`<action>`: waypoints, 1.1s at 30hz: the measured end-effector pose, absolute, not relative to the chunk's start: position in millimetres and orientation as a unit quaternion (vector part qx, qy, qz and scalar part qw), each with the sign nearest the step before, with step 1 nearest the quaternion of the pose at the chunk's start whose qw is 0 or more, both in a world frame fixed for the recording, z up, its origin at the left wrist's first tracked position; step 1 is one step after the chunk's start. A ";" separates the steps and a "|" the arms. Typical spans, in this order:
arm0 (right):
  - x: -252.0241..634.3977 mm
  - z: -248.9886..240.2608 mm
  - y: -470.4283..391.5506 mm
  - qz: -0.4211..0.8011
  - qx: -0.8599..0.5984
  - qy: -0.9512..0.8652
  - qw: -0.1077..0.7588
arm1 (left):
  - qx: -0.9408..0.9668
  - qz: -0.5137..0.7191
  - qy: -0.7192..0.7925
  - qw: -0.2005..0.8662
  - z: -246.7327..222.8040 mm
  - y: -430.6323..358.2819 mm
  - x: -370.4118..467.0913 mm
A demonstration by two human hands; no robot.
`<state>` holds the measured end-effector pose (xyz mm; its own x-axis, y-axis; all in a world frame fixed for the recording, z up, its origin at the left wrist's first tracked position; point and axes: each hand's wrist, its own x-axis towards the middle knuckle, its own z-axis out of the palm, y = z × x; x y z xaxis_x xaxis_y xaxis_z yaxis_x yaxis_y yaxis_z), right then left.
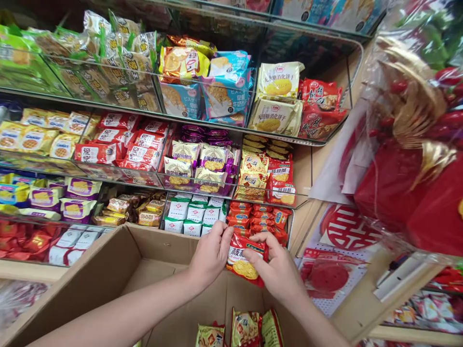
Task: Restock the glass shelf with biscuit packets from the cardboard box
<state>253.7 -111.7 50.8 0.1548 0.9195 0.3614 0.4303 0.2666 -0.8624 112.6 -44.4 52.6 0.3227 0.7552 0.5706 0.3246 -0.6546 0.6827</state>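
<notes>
Both hands hold a red and white cookie packet (245, 267) above an open cardboard box. My left hand (212, 254) is closed, pinching the packet's upper left corner. My right hand (277, 264) grips its right side, thumb across the front and fingers behind the edge. The packet is tilted with its printed front towards me. Below it in the cardboard box (162, 270) lie several yellow and red cookie packets (246, 328), partly cut off by the frame's bottom edge. Just beyond my hands, similar red and white packets (282, 183) stand in a shelf compartment.
Tiered shelves with clear front panels (202, 188) hold several kinds of wrapped biscuits. Small red-orange packets (240, 214) sit right behind my hands. A plastic-wrapped red decoration (408, 178) hangs at the right, beside a wooden shelf side (307, 224).
</notes>
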 end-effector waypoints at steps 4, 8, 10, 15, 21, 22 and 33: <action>289.9 92.0 -118.9 0.192 -0.551 -0.620 0.525 | 0.798 0.435 0.310 0.279 69.7 -50.1 107.7; 340.4 154.8 -109.2 -0.035 -0.574 -0.599 0.557 | 0.821 0.396 0.280 0.301 73.4 -62.8 99.3; 358.5 182.6 -92.6 -0.145 -0.609 -0.590 0.510 | 0.837 0.377 0.262 0.298 69.6 -70.4 97.8; 371.8 205.6 -35.4 -0.119 -0.682 -0.623 0.365 | 0.866 0.318 0.227 0.312 60.8 -88.1 99.3; 371.9 195.4 -10.7 -0.096 -0.721 -0.636 0.258 | 0.892 0.261 0.199 0.311 56.7 -101.2 91.9; 372.8 195.7 -10.7 -0.100 -0.722 -0.640 0.242 | 0.899 0.254 0.194 0.300 55.4 -101.8 89.8; 373.0 190.9 -8.6 -0.091 -0.728 -0.650 0.198 | 0.893 0.387 0.107 -0.204 132.8 -29.6 129.9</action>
<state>373.0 -8.6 190.9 0.1395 0.9100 0.3904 0.9823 -0.0775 -0.1703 129.9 -29.6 132.8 0.6775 0.0333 0.7347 0.3498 -0.8933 -0.2821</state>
